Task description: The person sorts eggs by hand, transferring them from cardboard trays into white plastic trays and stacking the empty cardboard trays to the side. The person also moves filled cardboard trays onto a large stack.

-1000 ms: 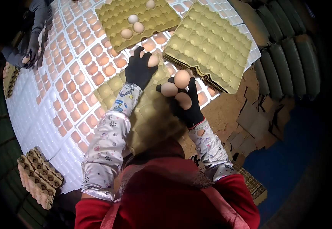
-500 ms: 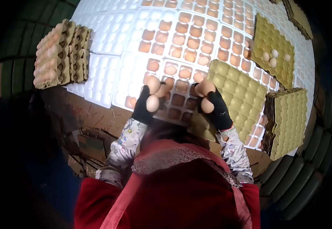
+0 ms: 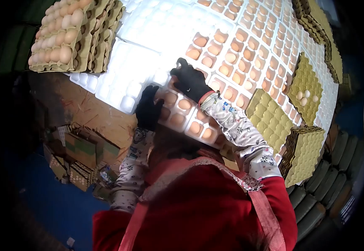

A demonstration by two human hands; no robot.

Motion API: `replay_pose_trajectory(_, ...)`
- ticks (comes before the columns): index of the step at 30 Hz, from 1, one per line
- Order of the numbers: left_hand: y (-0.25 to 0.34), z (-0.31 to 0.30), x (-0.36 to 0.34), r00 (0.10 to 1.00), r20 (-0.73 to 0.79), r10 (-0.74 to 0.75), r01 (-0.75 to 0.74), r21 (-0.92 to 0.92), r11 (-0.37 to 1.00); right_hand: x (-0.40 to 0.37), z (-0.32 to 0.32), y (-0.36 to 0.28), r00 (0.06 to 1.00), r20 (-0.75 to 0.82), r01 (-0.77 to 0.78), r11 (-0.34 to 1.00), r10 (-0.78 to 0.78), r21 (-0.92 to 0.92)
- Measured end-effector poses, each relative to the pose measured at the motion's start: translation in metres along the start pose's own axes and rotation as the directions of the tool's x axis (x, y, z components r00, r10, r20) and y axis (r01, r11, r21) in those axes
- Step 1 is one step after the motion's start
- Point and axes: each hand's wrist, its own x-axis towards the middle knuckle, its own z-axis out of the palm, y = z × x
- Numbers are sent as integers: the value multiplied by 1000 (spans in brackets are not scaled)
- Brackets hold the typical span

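My left hand (image 3: 148, 109), in a black glove, is at the near left edge of a white egg tray (image 3: 185, 125). Its thumb stands apart from the fingers, and no egg shows in it. Farther in, my right hand (image 3: 190, 81), also gloved in black, reaches left across the tray, with thumb and fingertips apart beside a glaring white patch. Brown eggs (image 3: 185, 103) sit in the cells between and below my hands. Strong glare and the glove hide some cells under the right fingers.
More white trays of eggs (image 3: 237, 58) cover the table. Upright cardboard trays of eggs (image 3: 60, 33) stand at the back left. On the right are a cardboard tray (image 3: 270, 115), another bearing several eggs (image 3: 305, 98), and a tray stack (image 3: 303, 154). Boxes (image 3: 81, 150) lie below left.
Both hands held several eggs before; none show in them now. My right hand has moved left across the tray, and cells near me that were bare now hold eggs. The view has shifted left.
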Motion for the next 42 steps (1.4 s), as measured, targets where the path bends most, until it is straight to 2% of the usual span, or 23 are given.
replay_pose_trajectory(2, -2, -11, 0, 993, -2, -120, 116, -238, 964, 17, 4, -6, 996, -87, 44, 952, -18, 304)
replay_pose_trajectory(4, -8, -13, -6, 984, -14, -176, 167, -239, 956, 37, 22, -13, 994, -98, 99, 853, -57, 513)
replay_pose_trajectory(8, -27, -5, -20, 988, -153, -37, 22, -94, 995, 31, 34, -4, 954, -279, 224, 887, -114, 403)
replay_pose_trajectory(10, -28, -2, -25, 983, -174, 58, -63, -19, 998, -12, -12, -2, 956, -286, 81, 883, 62, 462)
replay_pose_trajectory(12, -16, 1, -26, 961, -144, 235, -223, 91, 971, -82, -41, 27, 786, -530, -79, 903, 317, 422)
replay_pose_trajectory(14, 35, 0, -22, 937, -148, 316, -313, 45, 949, -188, -53, 74, 480, -757, -362, 887, 442, 288)
replay_pose_trajectory(16, 82, 16, -22, 947, 213, 242, -133, -426, 895, -308, -60, 98, 259, -759, -775, 597, 598, 207)
replay_pose_trajectory(18, 119, 45, -26, 825, 429, 368, -135, -483, 865, -402, -53, 98, 179, -723, -964, 267, 667, 8)
replay_pose_trajectory(20, 145, 69, -45, 751, 483, 450, -271, -397, 877, -447, -36, 93, -47, -442, -973, 59, 896, 223)
replay_pose_trajectory(22, 160, 81, -67, 700, 533, 476, -289, -397, 871, -456, -26, 95, -84, -328, -940, 34, 941, 341)
replay_pose_trajectory(24, 175, 80, -80, 651, 369, 663, -534, -399, 746, -462, -30, 104, -88, -241, -807, 72, 967, 586)
replay_pose_trajectory(25, 177, 89, -71, 413, 88, 906, -860, -289, 420, -463, -34, 106, -28, -222, -726, 132, 975, 675)
replay_pose_trajectory(26, 186, 87, -67, 380, 81, 921, -871, -305, 386, -463, -40, 104, 42, -213, -634, 191, 976, 750)
replay_pose_trajectory(27, 195, 78, -66, 648, 454, 611, -466, -399, 790, -459, -57, 92, 65, -242, -582, 234, 968, 779)
replay_pose_trajectory(28, 198, 71, -66, 613, 775, 153, 63, -241, 969, -472, -46, 98, 136, -392, -529, 401, 910, 748)
replay_pose_trajectory(30, 173, 64, -69, 739, 538, 406, -154, -451, 879, -465, -94, 67, 42, -198, -270, 202, 979, 942)
replay_pose_trajectory(32, 204, 46, -58, 825, 460, 329, 61, -650, 758, -500, -85, 65, 189, -757, -535, 712, 626, 455)
replay_pose_trajectory(33, 227, 31, -52, 794, 526, 306, 143, -650, 747, -504, -87, 63, 129, -934, -588, 785, 332, 197)
replay_pose_trajectory(34, 229, 38, -50, 837, 464, 292, 87, -638, 765, -511, -81, 66, -4, -920, -561, 761, 392, 326)
replay_pose_trajectory(36, 241, 43, -51, 857, 400, 325, 30, -669, 742, -522, -97, 72, -55, -958, -714, 660, 281, 234)
replay_pose_trajectory(37, 248, 41, -55, 847, 419, 327, 70, -697, 714, -526, -99, 87, -298, -767, -351, 683, 568, 641)
replay_pose_trajectory(39, 256, 39, -69, 833, 459, 308, 132, -706, 695, -527, -126, 101, -293, -831, -291, 784, 472, 548)
replay_pose_trajectory(42, 250, 33, -93, 819, 474, 324, 94, -667, 739, -535, -131, 141, -277, -811, -479, 658, 516, 582)
